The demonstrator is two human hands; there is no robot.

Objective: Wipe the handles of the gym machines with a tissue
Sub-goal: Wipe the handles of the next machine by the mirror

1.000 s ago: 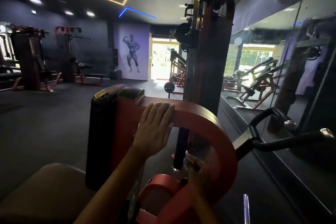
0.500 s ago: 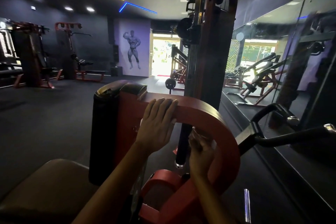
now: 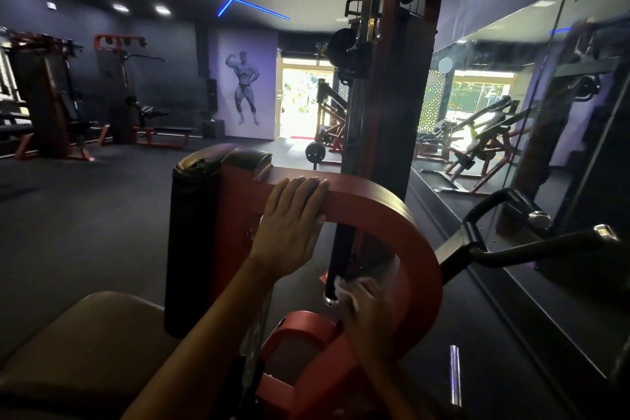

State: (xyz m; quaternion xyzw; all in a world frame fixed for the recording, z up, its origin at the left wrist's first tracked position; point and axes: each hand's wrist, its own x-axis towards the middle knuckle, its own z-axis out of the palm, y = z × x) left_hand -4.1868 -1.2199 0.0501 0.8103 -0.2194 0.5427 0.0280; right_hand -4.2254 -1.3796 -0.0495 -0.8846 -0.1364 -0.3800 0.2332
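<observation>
A: Where are the hands on the curved red metal arm (image 3: 402, 215) of the machine?

B: The left hand (image 3: 289, 225) lies flat on its top, fingers straight and together. The right hand (image 3: 366, 314) is below, inside the curve, pinching a white crumpled tissue (image 3: 344, 286).

A: And the tissue?

B: It touches the lower end of the black vertical handle bar (image 3: 337, 262) (near the chrome tip).

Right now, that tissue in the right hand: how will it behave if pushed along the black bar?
Probably floppy: the tissue looks crumpled and bunched under the right hand, with no shape of its own. Likely very light, a small wad. On the smooth black bar it should slide easily, but may bunch or tear at the chrome end cap.
</observation>
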